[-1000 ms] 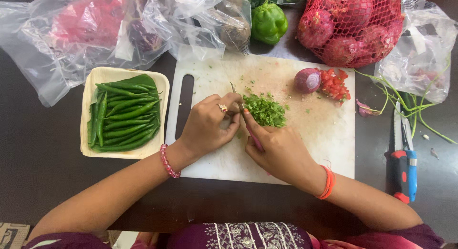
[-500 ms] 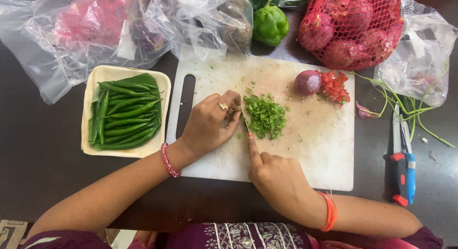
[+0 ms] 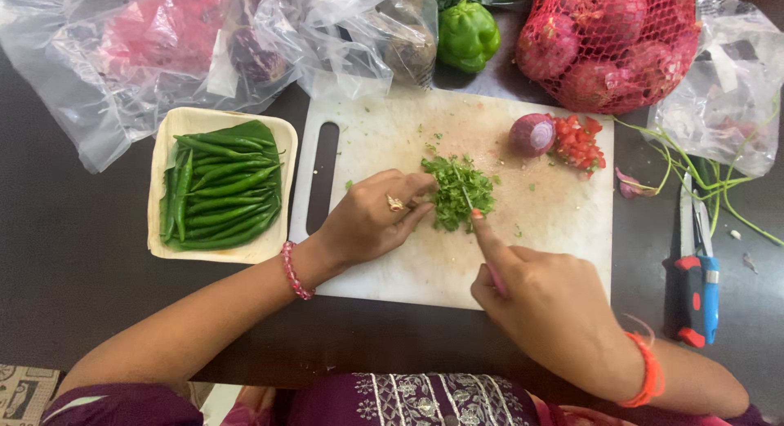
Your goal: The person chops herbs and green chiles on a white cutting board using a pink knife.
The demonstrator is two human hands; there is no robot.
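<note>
The right hand is closed around a pink-handled knife, forefinger stretched along it, its blade in the chopped green herbs. The left hand, fingers curled, presses against the pile's left edge on the white cutting board. Farther off lie a halved onion and diced tomato.

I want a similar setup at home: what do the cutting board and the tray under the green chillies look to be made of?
The cutting board looks like white plastic: matte, stained, with a moulded slot handle. The tray of green chillies looks like pressed leaf or paper fibre: pale cream, dull, with soft rounded edges. Neither is certain from this view.
</note>
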